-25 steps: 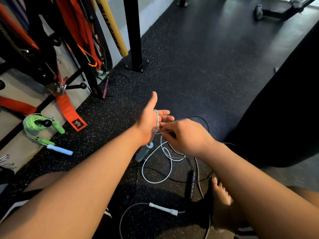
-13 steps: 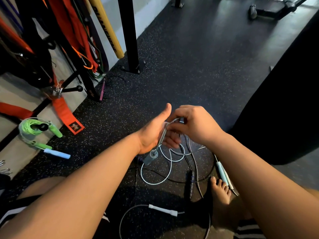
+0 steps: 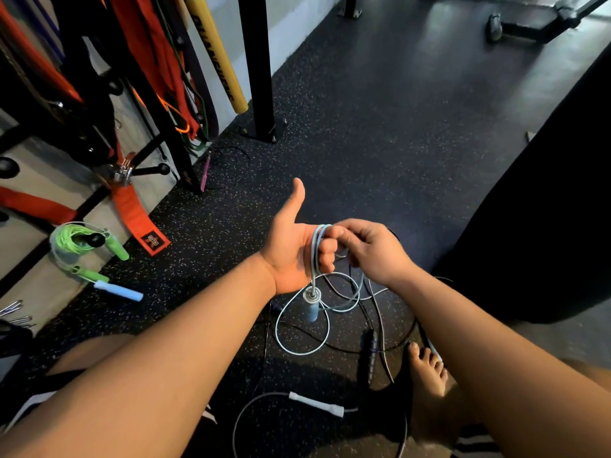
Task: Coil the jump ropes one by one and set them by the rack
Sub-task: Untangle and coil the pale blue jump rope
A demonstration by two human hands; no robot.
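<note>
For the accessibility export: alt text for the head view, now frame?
A left hand, thumb raised, holds loops of a light blue jump rope while the right hand pinches the cord; its blue handle hangs below. Other ropes lie tangled on the dark floor, and a coiled green jump rope sits by the rack at left.

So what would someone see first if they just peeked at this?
Probably the two hands in the middle: the left hand, thumb up, has the light blue jump rope looped round it, and the right hand pinches the rope beside it. After that, the bright green jump rope coiled at the left, by the rack with orange straps.
</note>
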